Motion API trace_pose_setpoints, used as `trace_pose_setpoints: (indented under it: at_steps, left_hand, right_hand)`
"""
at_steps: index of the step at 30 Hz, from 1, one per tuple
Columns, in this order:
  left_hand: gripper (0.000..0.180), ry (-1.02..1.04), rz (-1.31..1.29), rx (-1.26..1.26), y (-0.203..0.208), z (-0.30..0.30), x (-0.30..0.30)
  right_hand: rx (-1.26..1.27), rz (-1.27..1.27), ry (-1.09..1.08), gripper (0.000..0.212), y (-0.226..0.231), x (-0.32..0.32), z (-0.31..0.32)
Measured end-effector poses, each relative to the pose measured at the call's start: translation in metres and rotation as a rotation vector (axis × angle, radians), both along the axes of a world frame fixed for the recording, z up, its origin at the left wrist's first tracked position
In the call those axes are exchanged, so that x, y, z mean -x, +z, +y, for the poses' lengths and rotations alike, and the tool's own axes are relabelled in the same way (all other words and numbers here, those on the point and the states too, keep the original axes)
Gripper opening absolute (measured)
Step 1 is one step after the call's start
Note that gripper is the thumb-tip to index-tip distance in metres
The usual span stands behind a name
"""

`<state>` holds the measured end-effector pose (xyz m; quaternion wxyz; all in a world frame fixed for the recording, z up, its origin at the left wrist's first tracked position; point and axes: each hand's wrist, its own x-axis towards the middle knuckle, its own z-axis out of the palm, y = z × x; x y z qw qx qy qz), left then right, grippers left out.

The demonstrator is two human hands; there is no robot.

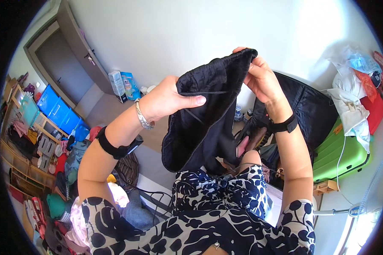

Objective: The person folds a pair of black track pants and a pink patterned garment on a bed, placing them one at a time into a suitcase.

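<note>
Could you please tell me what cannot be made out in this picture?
In the head view:
Most fingers of the left hand: hidden behind the black garment.
The garment's far side: turned away, hidden by its near side.
The contents of the white bag: hidden by its own material.
Fine detail of the pendant: too small.

A grey door (pixel 81 42) stands open. To the lower left of this door are blue boxes (pixel 57 108), near its lower right a blue package (pixel 130 86), and far to its right a green suitcase (pixel 353 154).
</note>
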<state>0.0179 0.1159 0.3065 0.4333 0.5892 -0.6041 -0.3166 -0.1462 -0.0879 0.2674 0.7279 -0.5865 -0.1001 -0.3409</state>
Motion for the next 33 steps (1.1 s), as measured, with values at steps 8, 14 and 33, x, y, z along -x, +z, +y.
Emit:
trace_pose_setpoints:
  at_steps: [8,14,33]
  left_hand:
    - [0.047,0.078,-0.264,0.2,-0.012,0.0,-0.015]
    - [0.036,0.341,-0.107,0.741,-0.032,0.012,-0.005]
    - [0.03,-0.118,-1.218,0.406,-0.17,-0.056,-0.015]
  right_hand:
    - [0.228,0.022,-0.175,0.022,0.03,-0.007,0.006]
    - [0.253,0.055,-0.247,0.021,0.046,-0.018,0.009]
    - [0.511,0.124,-0.29,0.024,0.062,-0.024,0.042]
